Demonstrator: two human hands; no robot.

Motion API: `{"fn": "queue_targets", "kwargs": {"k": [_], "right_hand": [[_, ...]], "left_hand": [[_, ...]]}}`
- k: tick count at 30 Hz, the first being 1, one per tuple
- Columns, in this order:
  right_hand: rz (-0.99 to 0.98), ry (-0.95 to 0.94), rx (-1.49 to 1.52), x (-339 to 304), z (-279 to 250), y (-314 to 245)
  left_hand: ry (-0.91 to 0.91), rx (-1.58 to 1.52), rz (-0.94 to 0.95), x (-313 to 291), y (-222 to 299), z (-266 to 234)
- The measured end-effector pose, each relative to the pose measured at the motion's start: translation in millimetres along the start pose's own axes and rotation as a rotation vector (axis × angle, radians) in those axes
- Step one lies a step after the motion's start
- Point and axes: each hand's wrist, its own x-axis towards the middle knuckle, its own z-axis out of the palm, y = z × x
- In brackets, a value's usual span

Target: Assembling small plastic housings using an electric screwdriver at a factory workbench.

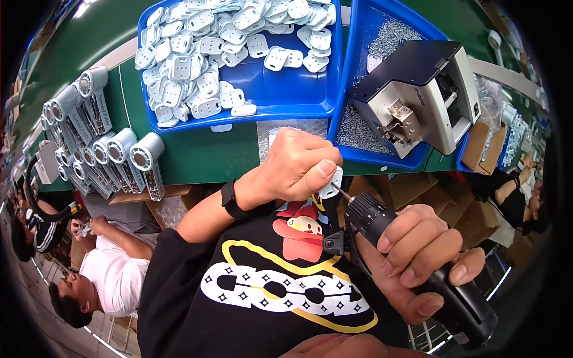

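Note:
My left hand, with a black band at the wrist, is closed in front of my chest. A small pale plastic piece sticks out below its thumb; the fingers hide the rest of it. My right hand is wrapped round a black power screwdriver tilted up to the left. The screwdriver's thin bit points at the pale piece, and its tip is at or very close to the piece; whether a screw sits there I cannot tell.
A blue tray holds many pale plastic plates. To its right, a screw feeder machine stands in a blue tray of loose screws. Several small handheld fans stand at the left table edge. Other people sit nearby.

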Motion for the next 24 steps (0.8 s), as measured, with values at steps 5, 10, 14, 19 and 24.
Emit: {"fn": "queue_targets", "kwargs": {"k": [5, 10, 14, 19, 24], "right_hand": [[-0.026, 0.04, -0.061, -4, 10, -3], [-0.245, 0.289, -0.328, 11, -18, 3], [-0.085, 0.484, -0.622, 31, -42, 57], [0.046, 0.336, -0.145, 7, -27, 18], [0.087, 0.228, -0.165, 7, 6, -35]], "left_hand": [[0.009, -0.023, 0.011, -1, -5, 2], [0.053, -0.053, 0.017, 2, -3, 3], [0.05, -0.049, -0.005, 1, -1, 6], [-0.006, 0.022, -0.005, 2, -1, 2], [0.042, -0.033, -0.018, 1, -3, 5]]}}
